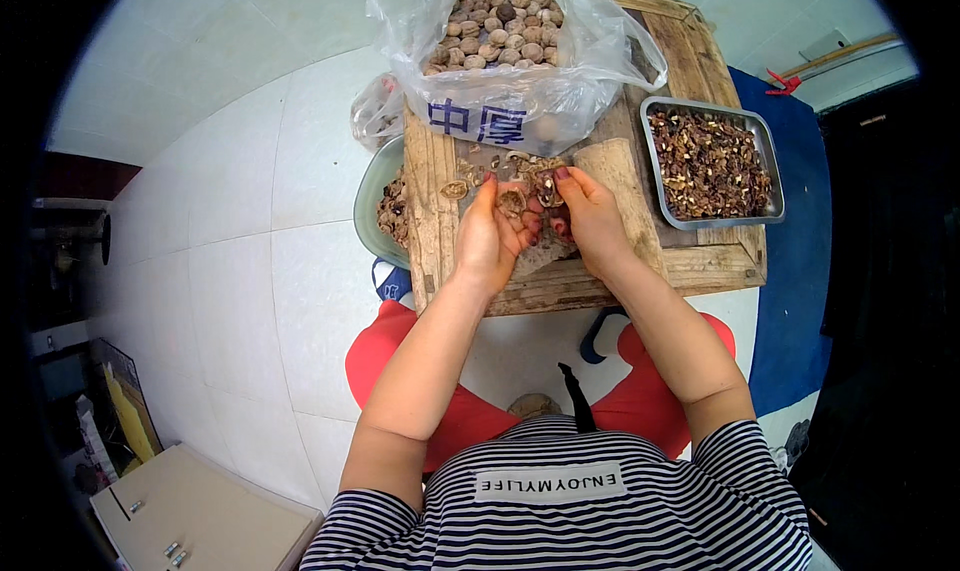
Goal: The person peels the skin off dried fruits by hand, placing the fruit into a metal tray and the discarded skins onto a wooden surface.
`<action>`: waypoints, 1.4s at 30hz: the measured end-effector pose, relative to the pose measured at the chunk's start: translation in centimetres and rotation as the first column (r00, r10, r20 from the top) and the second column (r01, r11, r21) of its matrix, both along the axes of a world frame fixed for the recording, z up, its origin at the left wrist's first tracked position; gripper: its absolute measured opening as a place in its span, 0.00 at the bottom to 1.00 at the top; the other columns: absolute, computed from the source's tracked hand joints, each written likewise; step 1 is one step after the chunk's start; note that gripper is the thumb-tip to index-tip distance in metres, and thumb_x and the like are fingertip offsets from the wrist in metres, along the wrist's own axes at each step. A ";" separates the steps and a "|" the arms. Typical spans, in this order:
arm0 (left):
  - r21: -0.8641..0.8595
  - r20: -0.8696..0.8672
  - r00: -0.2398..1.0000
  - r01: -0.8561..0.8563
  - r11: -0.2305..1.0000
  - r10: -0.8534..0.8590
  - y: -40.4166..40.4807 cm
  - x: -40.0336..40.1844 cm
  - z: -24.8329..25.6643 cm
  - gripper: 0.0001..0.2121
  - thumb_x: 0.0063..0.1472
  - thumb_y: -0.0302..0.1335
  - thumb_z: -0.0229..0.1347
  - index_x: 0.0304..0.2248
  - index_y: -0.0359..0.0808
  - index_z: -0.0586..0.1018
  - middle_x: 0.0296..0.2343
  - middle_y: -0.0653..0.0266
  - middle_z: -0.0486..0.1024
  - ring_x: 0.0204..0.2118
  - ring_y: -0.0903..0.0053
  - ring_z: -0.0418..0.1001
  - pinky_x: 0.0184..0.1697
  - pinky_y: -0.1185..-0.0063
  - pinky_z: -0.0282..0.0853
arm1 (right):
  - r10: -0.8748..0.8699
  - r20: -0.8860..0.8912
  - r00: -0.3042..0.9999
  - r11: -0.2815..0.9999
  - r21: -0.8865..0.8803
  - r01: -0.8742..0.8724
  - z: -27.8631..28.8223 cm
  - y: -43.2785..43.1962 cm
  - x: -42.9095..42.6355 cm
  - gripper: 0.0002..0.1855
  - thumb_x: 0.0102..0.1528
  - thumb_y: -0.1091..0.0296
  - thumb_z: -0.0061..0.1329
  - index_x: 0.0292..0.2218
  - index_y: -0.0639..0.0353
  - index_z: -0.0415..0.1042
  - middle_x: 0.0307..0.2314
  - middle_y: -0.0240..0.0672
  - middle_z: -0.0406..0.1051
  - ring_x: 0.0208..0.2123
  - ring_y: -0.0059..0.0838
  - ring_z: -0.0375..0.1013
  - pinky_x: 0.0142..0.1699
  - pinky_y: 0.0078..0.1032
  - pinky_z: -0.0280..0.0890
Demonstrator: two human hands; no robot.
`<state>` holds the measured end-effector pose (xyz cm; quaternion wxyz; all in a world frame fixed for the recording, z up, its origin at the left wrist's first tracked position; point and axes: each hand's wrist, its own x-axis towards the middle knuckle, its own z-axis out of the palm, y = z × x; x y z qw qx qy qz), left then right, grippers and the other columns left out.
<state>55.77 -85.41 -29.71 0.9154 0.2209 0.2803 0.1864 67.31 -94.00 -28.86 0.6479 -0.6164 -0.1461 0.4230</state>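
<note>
My left hand (489, 233) holds a piece of cracked walnut shell (512, 202) in its fingers, above the low wooden table (555, 293). Close beside it, my right hand (591, 215) pinches a dark piece of walnut (547, 188) between thumb and fingers. Broken shells lie on the tabletop just beyond both hands, with a half shell (454, 190) to the left. A clear plastic bag (585, 113) of whole walnuts (499, 35) stands at the table's far side. At the right, a metal tray (778, 196) holds walnut kernels (709, 166).
Left of the table, a green basin (367, 203) contains walnut shells (391, 211). A smaller plastic bag (375, 113) sits behind it. A blue mat (791, 271) lies on the floor at right; a pale cabinet (202, 511) stands at lower left.
</note>
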 end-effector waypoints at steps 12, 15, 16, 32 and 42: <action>0.234 -0.104 0.994 0.051 0.971 -0.027 -0.5 -0.2 0.9 0.01 0.60 0.23 0.50 0.32 0.37 0.71 0.32 0.67 0.73 0.32 0.75 0.73 0.32 0.80 0.67 | 0.057 0.311 0.949 0.998 -0.016 -0.055 -0.3 -0.6 0.7 0.11 0.57 0.64 0.49 0.29 0.63 0.67 0.16 0.25 0.64 0.18 0.11 0.59 0.21 0.14 0.55; 0.263 -0.130 0.991 0.010 0.965 0.025 0.1 -0.3 0.7 0.01 0.60 0.22 0.51 0.31 0.37 0.71 0.31 0.67 0.73 0.32 0.76 0.74 0.33 0.80 0.69 | 0.126 0.225 0.966 0.992 -0.023 -0.124 1.5 -0.7 0.4 0.10 0.56 0.66 0.50 0.30 0.65 0.70 0.18 0.28 0.68 0.20 0.12 0.64 0.23 0.15 0.59; 0.277 -0.138 0.989 -0.004 0.961 0.044 0.3 -0.3 0.7 0.01 0.60 0.22 0.51 0.31 0.37 0.71 0.31 0.67 0.73 0.32 0.76 0.74 0.33 0.80 0.69 | 0.163 0.245 0.956 0.987 -0.031 -0.161 2.5 -0.9 0.2 0.09 0.56 0.67 0.50 0.31 0.65 0.71 0.19 0.29 0.70 0.21 0.13 0.66 0.24 0.15 0.60; 0.783 -0.272 0.932 0.070 0.618 0.239 -1.1 0.1 0.5 0.07 0.53 0.20 0.58 0.33 0.29 0.75 0.25 0.72 0.73 0.24 0.91 0.65 0.25 0.89 0.61 | 0.121 0.778 0.617 0.992 -0.069 -0.107 1.8 -1.4 0.0 0.09 0.46 0.71 0.52 0.26 0.67 0.68 0.18 0.45 0.68 0.19 0.35 0.70 0.25 0.27 0.65; 0.822 -0.240 0.925 0.032 0.569 0.294 -1.4 0.1 0.8 0.09 0.53 0.18 0.56 0.35 0.28 0.75 0.25 0.71 0.73 0.22 0.93 0.63 0.23 0.90 0.59 | 0.141 0.772 0.620 0.989 -0.087 -0.116 1.8 -1.2 -0.1 0.09 0.45 0.72 0.53 0.28 0.67 0.68 0.20 0.45 0.69 0.21 0.37 0.72 0.25 0.28 0.66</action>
